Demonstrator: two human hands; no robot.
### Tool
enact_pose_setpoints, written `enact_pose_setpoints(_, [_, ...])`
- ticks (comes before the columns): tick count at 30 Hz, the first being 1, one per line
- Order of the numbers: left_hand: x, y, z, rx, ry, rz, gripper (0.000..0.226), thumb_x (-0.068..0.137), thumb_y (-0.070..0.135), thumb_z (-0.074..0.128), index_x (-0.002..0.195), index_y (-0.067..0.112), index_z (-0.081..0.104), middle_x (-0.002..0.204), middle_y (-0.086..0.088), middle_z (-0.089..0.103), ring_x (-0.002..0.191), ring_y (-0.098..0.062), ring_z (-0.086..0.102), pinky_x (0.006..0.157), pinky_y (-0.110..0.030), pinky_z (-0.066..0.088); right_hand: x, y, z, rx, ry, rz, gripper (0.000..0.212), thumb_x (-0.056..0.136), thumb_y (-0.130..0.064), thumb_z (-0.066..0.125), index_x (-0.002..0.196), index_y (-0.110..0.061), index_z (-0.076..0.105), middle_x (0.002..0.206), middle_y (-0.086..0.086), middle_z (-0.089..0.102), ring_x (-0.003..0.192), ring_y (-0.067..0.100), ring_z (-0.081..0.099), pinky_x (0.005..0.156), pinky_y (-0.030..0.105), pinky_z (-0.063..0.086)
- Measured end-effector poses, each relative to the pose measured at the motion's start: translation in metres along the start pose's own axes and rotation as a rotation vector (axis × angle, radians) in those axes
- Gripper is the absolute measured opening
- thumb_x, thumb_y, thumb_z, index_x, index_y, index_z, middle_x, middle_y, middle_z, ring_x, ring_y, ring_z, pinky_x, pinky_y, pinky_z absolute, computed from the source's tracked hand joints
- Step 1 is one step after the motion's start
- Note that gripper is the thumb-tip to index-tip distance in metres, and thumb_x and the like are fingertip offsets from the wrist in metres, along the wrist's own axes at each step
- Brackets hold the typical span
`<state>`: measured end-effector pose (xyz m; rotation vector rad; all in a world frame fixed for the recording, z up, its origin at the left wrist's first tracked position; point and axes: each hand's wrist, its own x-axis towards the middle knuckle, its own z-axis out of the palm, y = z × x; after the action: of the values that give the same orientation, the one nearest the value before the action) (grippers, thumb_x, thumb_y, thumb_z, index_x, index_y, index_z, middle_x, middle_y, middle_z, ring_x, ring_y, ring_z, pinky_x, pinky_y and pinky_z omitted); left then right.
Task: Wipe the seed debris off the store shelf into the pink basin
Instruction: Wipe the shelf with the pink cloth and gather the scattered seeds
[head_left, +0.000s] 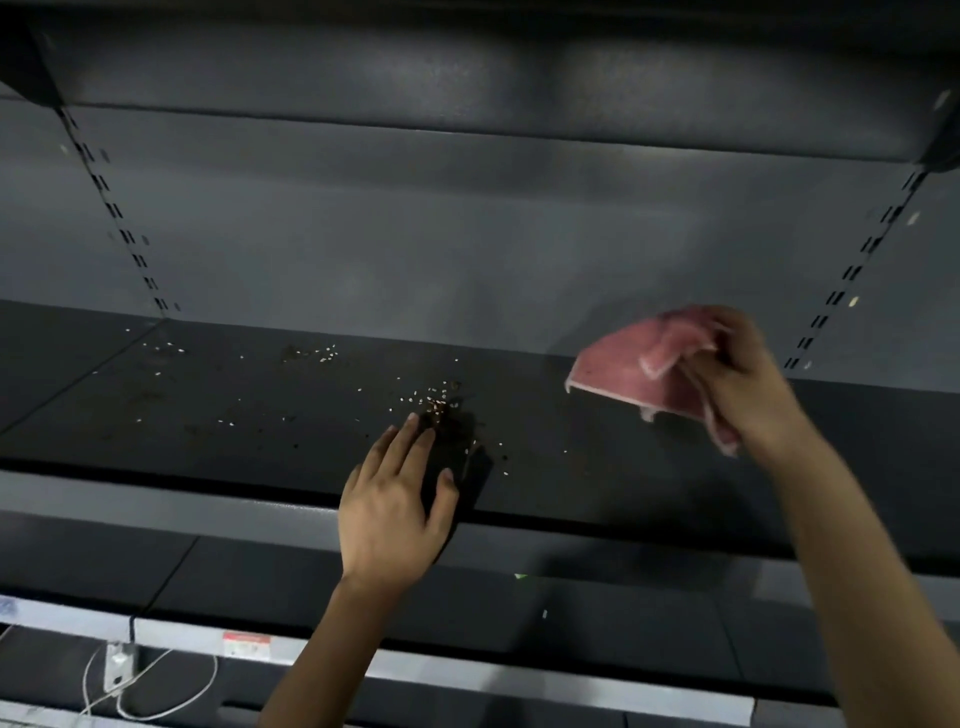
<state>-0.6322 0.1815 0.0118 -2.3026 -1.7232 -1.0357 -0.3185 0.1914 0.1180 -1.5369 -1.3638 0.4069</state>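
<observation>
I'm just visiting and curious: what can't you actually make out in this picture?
- Pink basin: nowhere in the head view, so its place is unknown.
- Right hand and its pink cloth: motion-blurred; the finger grip is unclear.
- Seed debris on the shelf: too small to identify.
- Left hand: covers some shelf beneath it.
- Red label below: unreadable.

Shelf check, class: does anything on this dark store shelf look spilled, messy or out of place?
Yes. Pale seeds lie scattered over the shelf, thickest by the left hand's fingertips, with more strewn toward the back left. The right hand holds a pink cloth above the shelf. No basin is in view.
</observation>
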Motion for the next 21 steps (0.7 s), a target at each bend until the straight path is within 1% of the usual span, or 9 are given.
enact_pose_setpoints(2, [0.0, 0.001, 0.0, 0.007, 0.001, 0.005, 0.049, 0.088, 0.038, 0.04, 0.121, 0.01, 0.064, 0.136, -0.006, 0.056, 0.121, -0.029, 0.056, 0.09, -0.04, 0.049, 0.001, 0.021, -0.029, -0.118, 0.041, 0.043, 0.038, 0.087, 0.001, 0.049, 0.121, -0.014, 0.043, 0.114, 0.017, 0.06, 0.083, 0.004, 0.065, 0.073, 0.017, 0.048])
enact_pose_setpoints(4, [0.0, 0.001, 0.0, 0.007, -0.007, 0.022, 0.049, 0.09, 0.038, 0.04, 0.123, 0.011, 0.063, 0.14, -0.005, 0.052, 0.122, -0.029, 0.054, 0.089, -0.04, 0.05, -0.003, 0.041, -0.045, -0.323, -0.006, 0.154, 0.04, 0.083, -0.005, 0.054, 0.119, -0.023, 0.047, 0.114, 0.013, 0.062, 0.102, 0.028, 0.061, 0.084, 0.033, 0.044])
enact_pose_setpoints(6, [-0.001, 0.001, 0.0, 0.006, -0.009, 0.038, 0.049, 0.091, 0.039, 0.039, 0.125, 0.012, 0.062, 0.145, -0.003, 0.047, 0.125, -0.028, 0.052, 0.089, -0.039, 0.049, -0.01, 0.056, -0.041, -0.477, -0.203, 0.248, 0.049, 0.078, -0.035, 0.062, 0.123, -0.024, 0.048, 0.121, 0.012, 0.06, 0.111, 0.03, 0.056, 0.085, 0.033, 0.04])
enact_pose_setpoints(7, [-0.001, 0.002, -0.001, 0.008, -0.01, 0.042, 0.049, 0.091, 0.039, 0.038, 0.125, 0.013, 0.061, 0.146, -0.003, 0.045, 0.126, -0.028, 0.051, 0.088, -0.038, 0.049, -0.012, 0.064, -0.034, -0.546, -0.332, 0.27, 0.067, 0.072, -0.057, 0.06, 0.128, -0.026, 0.044, 0.131, 0.01, 0.053, 0.121, 0.031, 0.049, 0.091, 0.037, 0.04])
enact_pose_setpoints(9, [0.0, 0.002, -0.003, 0.011, -0.007, 0.038, 0.048, 0.092, 0.039, 0.039, 0.126, 0.014, 0.061, 0.147, -0.002, 0.044, 0.126, -0.028, 0.051, 0.087, -0.037, 0.049, -0.011, 0.075, -0.013, -0.697, -0.47, 0.322, 0.084, 0.075, -0.076, 0.039, 0.143, -0.031, 0.021, 0.154, 0.007, 0.02, 0.142, 0.034, 0.017, 0.109, 0.051, 0.024])
enact_pose_setpoints(10, [-0.001, 0.002, -0.002, 0.016, -0.01, 0.035, 0.047, 0.092, 0.038, 0.039, 0.126, 0.014, 0.061, 0.147, -0.001, 0.044, 0.126, -0.028, 0.051, 0.087, -0.037, 0.049, -0.008, 0.079, -0.003, -0.741, -0.478, 0.329, 0.081, 0.079, -0.075, 0.031, 0.145, -0.035, 0.009, 0.158, 0.005, 0.006, 0.144, 0.036, 0.004, 0.112, 0.054, 0.015])
enact_pose_setpoints(12, [-0.001, 0.003, -0.003, 0.022, -0.016, 0.035, 0.046, 0.092, 0.039, 0.039, 0.125, 0.014, 0.061, 0.146, -0.002, 0.045, 0.125, -0.029, 0.051, 0.086, -0.037, 0.05, 0.0, 0.079, 0.013, -0.758, -0.429, 0.306, 0.071, 0.083, -0.073, 0.024, 0.143, -0.043, 0.002, 0.157, 0.005, 0.002, 0.143, 0.039, -0.001, 0.112, 0.056, 0.013])
enact_pose_setpoints(17, [-0.001, 0.001, -0.004, -0.004, -0.051, 0.045, 0.049, 0.093, 0.039, 0.036, 0.127, 0.013, 0.06, 0.147, -0.002, 0.045, 0.126, -0.029, 0.05, 0.085, -0.039, 0.05, 0.011, 0.074, 0.037, -0.918, -0.41, 0.183, 0.042, 0.095, -0.039, 0.029, 0.136, -0.031, 0.036, 0.147, 0.016, 0.029, 0.132, 0.038, 0.029, 0.106, 0.054, 0.033])
enact_pose_setpoints(21, [-0.003, -0.006, -0.006, -0.006, -0.107, 0.131, 0.049, 0.094, 0.037, 0.034, 0.126, 0.012, 0.061, 0.146, -0.004, 0.045, 0.127, -0.028, 0.05, 0.09, -0.041, 0.05, -0.02, 0.043, 0.05, -0.913, -0.364, 0.142, 0.04, 0.097, -0.015, 0.029, 0.134, -0.017, 0.043, 0.144, 0.016, 0.037, 0.127, 0.034, 0.042, 0.101, 0.043, 0.038])
